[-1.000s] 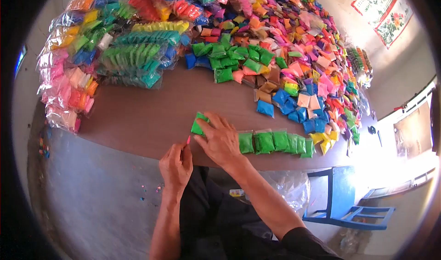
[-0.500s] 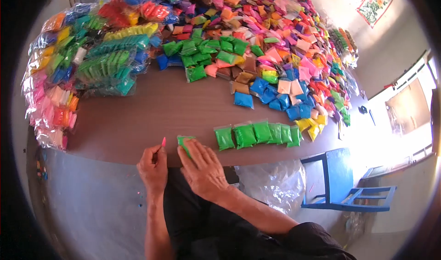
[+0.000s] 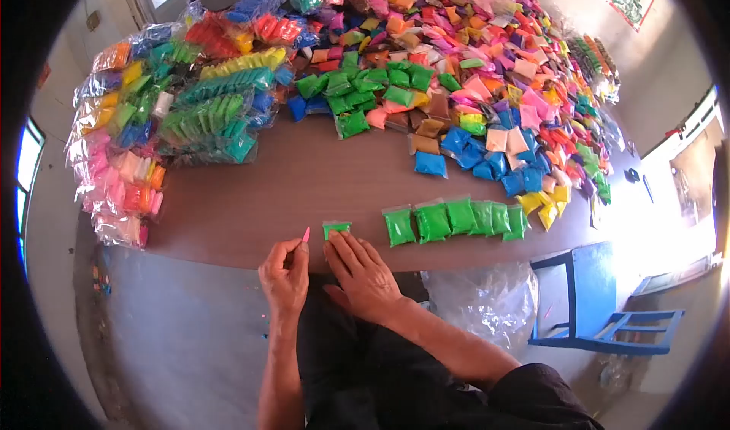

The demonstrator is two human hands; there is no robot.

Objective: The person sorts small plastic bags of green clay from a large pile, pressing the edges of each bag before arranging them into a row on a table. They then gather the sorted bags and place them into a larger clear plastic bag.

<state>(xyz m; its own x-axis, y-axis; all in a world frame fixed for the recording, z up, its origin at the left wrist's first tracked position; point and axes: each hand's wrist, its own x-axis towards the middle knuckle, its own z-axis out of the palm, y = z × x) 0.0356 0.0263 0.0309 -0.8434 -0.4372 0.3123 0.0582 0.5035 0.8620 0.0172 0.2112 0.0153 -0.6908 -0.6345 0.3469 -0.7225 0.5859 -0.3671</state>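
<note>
My left hand (image 3: 285, 276) is closed above the table's front edge, pinching a small pointed pink object (image 3: 306, 234) that sticks up from its fingertips. Just right of it, my right hand (image 3: 360, 274) lies flat with stretched fingers on a green packet (image 3: 337, 228); only the packet's upper part shows beyond the fingertips. Farther right, a row of several green packets (image 3: 459, 215) lies side by side, some overlapping.
A large heap of colourful packets (image 3: 487, 57) covers the back and right of the brown table (image 3: 251, 194). Bagged bundles (image 3: 205, 114) stand at the left. Below the right edge are a clear plastic bag (image 3: 490, 297) and a blue chair (image 3: 593, 289).
The whole view has shifted, so the table and packets appear farther right. My right hand remains on the green packet, covering more of it. My left hand still holds the pink object.
</note>
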